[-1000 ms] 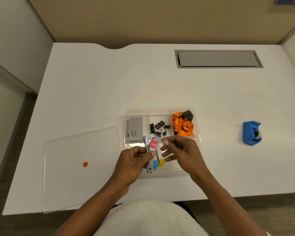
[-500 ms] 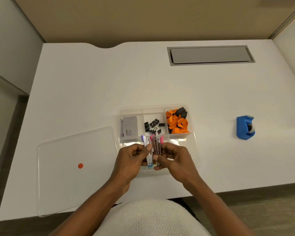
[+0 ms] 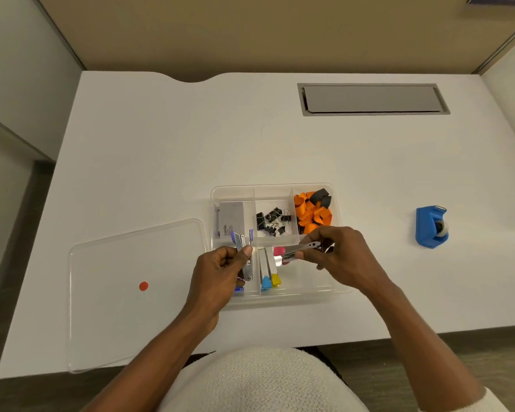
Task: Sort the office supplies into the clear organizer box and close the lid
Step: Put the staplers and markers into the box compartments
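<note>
The clear organizer box stands open at the desk's front centre. Its back row holds a grey staple box, black binder clips and orange and black pieces. In the front compartment lie two staple removers with blue and yellow tips. Over the box, my left hand grips a purple-tipped staple remover, held upright. My right hand holds a pink-tipped staple remover sideways. The clear lid with an orange dot lies flat to the left.
A blue tape dispenser sits on the desk to the right of the box. A grey cable hatch is set into the desk at the back right. Cubicle walls close in the back and sides.
My right hand has taken the pink-tipped staple remover from the bunch and drawn it right, turning it sideways. My left hand keeps the purple one.
</note>
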A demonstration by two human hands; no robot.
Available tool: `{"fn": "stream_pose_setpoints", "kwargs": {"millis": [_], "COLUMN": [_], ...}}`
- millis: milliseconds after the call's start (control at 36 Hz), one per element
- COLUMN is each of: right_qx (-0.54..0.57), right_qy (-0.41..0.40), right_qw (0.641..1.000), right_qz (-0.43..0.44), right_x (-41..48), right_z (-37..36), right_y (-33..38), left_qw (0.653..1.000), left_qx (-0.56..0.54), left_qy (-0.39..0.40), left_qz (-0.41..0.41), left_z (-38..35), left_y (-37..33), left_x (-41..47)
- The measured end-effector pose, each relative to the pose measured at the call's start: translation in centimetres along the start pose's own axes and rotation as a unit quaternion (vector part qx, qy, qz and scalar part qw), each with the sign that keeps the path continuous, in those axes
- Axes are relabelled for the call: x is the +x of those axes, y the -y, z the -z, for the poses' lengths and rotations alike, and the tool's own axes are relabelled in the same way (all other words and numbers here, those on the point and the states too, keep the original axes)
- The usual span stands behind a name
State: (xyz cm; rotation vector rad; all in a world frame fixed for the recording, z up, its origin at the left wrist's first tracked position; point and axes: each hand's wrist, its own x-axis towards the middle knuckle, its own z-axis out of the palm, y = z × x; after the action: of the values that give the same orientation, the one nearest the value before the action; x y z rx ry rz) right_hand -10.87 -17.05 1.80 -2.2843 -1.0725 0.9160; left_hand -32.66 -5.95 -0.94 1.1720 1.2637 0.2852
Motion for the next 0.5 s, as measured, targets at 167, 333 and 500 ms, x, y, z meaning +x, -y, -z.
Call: {"fn": "stream_pose_setpoints", "kwargs": {"millis": [167,333,500], "right_qx": [-0.098,-0.164,-0.311], "right_qy": [-0.002,-0.009,0.057], "right_qw": [0.995,0.986,0.949], "right_qz": [-0.016,-0.002,0.006], "right_x": [1.2,1.5,2.8], "right_z": [-1.7,-3.6,-5.1], "right_y": [1.1,2.0,3.4], "left_qw": [1.0,1.0,1.0], "left_qx": [0.007,0.017,0.018], "left_qy": [-0.007,-0.009,-0.002], "left_qz": [0.002,0.001,-0.001], "left_z": [0.1,0.4,0.3], "left_y": [0.4,0.4,0.3], "left_x": [0.0,0.0,0.3]}}
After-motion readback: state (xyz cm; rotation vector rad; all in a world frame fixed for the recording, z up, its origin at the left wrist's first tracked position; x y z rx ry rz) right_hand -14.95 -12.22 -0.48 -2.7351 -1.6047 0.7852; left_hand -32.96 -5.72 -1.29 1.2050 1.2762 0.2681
